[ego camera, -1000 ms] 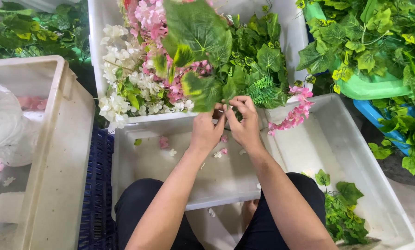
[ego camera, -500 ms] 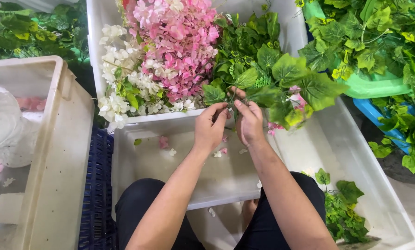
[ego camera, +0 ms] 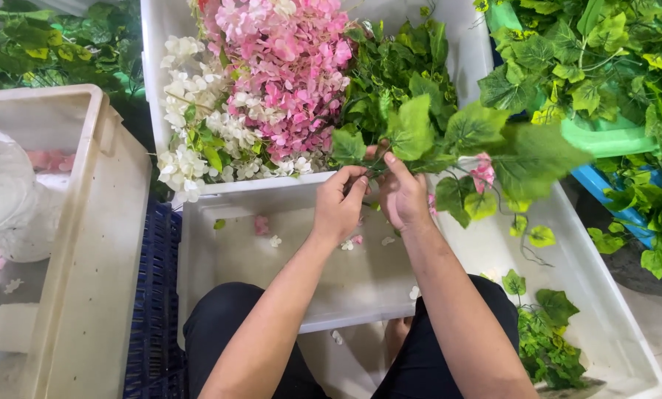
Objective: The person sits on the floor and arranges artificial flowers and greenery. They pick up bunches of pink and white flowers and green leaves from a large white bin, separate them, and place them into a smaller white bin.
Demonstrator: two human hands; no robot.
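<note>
Hands: left, right side by side, both pinching leafy sprig.

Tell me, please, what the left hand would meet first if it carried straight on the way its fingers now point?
The left hand points up and to the right. Its fingertips already touch the leafy sprig, so that comes first. Beyond it lies the green foliage in the white bin, though depth is hard to judge.

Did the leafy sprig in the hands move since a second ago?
Yes. The leafy sprig swung right, from over the pink flowers toward the right bin.
</note>
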